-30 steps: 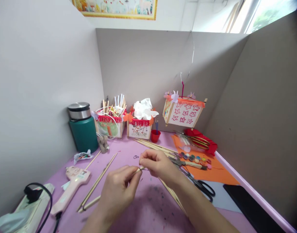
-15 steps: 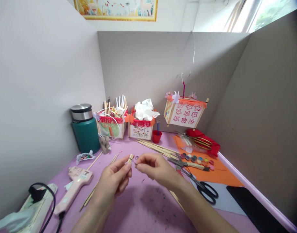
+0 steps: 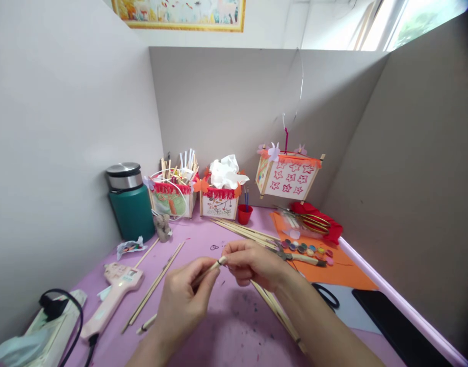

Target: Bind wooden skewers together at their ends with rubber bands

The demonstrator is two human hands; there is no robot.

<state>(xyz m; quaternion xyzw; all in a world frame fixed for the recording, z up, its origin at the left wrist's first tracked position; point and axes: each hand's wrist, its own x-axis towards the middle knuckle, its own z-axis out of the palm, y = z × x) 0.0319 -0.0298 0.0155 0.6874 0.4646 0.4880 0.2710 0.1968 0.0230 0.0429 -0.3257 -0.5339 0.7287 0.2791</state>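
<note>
My left hand [image 3: 188, 290] is closed around thin wooden sticks [image 3: 147, 323], whose far end slants up toward my right hand. A small black elastic band [image 3: 219, 263] circles the sticks near that tip. My right hand [image 3: 253, 262] pinches the tip with thumb and fingers, right at the band. How many sticks are held is hidden by my fingers. Behind my fingertips, small dark loops [image 3: 214, 247], like spare bands, lie on the purple tabletop [image 3: 203, 336].
Loose sticks [image 3: 153, 285] lie left, more [image 3: 282, 316] under my right forearm. A pink glue gun [image 3: 119, 290], green flask [image 3: 131, 209] and power strip [image 3: 66, 326] stand left. Rightward are black-handled scissors [image 3: 328, 295], pliers [image 3: 303, 257], paint pots [image 3: 303, 248] and a hanging paper lantern [image 3: 289, 176].
The dark band, earlier stretched away from the sticks by my right hand, now sits around their tip. My right fingers have closed in on the tip, and the sticks are tilted toward the right.
</note>
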